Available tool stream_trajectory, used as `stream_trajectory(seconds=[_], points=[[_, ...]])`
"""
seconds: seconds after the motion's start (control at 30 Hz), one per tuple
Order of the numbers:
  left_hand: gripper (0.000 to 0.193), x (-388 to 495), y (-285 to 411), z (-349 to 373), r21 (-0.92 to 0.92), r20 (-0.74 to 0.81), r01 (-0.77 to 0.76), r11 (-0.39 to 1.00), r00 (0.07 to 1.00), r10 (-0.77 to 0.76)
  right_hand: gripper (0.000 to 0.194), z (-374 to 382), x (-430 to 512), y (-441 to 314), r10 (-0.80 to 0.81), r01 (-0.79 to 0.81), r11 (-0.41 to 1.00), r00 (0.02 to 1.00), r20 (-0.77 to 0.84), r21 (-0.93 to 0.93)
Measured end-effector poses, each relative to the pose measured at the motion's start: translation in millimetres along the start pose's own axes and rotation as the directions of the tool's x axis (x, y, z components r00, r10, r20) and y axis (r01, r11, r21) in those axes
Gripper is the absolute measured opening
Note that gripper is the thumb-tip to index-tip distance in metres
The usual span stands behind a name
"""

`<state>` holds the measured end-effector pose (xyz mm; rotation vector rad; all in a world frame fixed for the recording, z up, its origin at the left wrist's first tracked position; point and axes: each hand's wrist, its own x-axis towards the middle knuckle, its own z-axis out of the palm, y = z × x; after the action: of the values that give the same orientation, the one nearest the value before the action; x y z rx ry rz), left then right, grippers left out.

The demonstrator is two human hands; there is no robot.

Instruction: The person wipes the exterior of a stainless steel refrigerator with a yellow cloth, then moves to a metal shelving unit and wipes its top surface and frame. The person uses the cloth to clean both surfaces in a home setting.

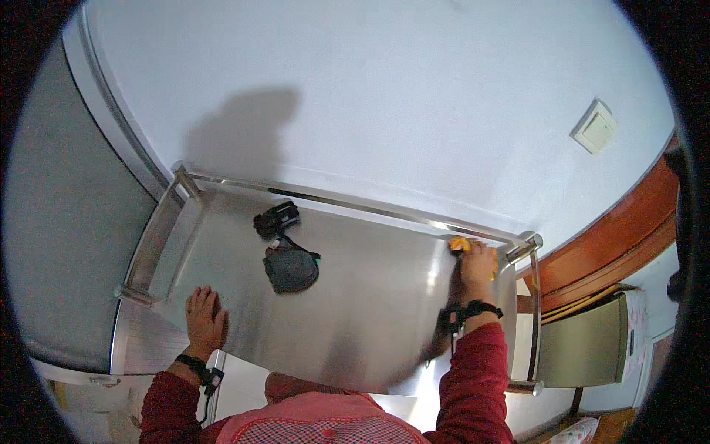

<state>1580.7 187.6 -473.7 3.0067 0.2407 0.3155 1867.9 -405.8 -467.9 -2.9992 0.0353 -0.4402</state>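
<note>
Before me is a stainless steel shelf (355, 294) with a raised metal rail (355, 206) around it. My right hand (478, 266) is at its far right corner, gripping a yellow-orange cloth (459, 244) that shows on both sides of my fingers. My left hand (206, 319) lies palm down at the front left edge, with nothing in it. Left of the middle sit a small black device (276, 219) and a dark grey rounded pad (292, 270), seemingly joined by a black strap. Black bands with small devices circle both my wrists.
A white wall rises behind the shelf, with a light switch (596, 127) at upper right. A grey panel (77, 222) stands close on the left. To the right are brown wooden trim (615, 233) and a grey-green box-shaped thing (582, 344).
</note>
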Motion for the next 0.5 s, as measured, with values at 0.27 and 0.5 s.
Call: stream_trajectory(seconds=[0.27, 0.5], points=[[0.044, -0.1, -0.2, -2.7, -0.046, -0.01, 0.01, 0.999, 1.0, -0.011, 0.042, -13.4, -15.7, 67.2, 0.193, -0.192, 0.98, 0.981, 0.018, -0.047], [0.045, -0.5, 0.6, -6.1, -0.033, 0.008, -0.009, 0.999, 1.0, 0.009, 0.039, -48.2, -61.3, 67.6, 0.456, -0.457, 0.889, 0.889, 0.053, 0.017]])
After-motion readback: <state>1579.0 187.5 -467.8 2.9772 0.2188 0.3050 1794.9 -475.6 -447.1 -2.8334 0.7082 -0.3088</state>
